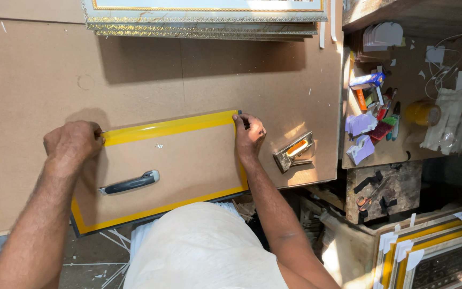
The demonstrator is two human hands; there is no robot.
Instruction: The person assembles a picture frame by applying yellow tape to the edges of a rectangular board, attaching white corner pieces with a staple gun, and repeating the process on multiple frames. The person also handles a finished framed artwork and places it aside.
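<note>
While a person in a pale garment leans over a brown workbench (pixel 38 69), a backing board (pixel 172 160) edged with yellow tape (pixel 169 128) lies face-down just in front of the body, its near edge overhanging the bench. A utility knife (pixel 129 183) with a dark and silver handle rests on the board's bare middle. The left hand (pixel 73 145) is closed over the board's far left corner, fingers curled together on the tape; the right hand (pixel 249 134) pinches the far right corner, fingertips pressed to the tape's end. Just beside the right hand, a metal staple gun (pixel 294 151) with an orange insert sits on the bench. Farther off, ornate gilt picture frames (pixel 204 21) are stacked along the bench's far edge, and a cluttered side shelf (pixel 402 155) holds pens and a yellow tape roll (pixel 422 113).
</note>
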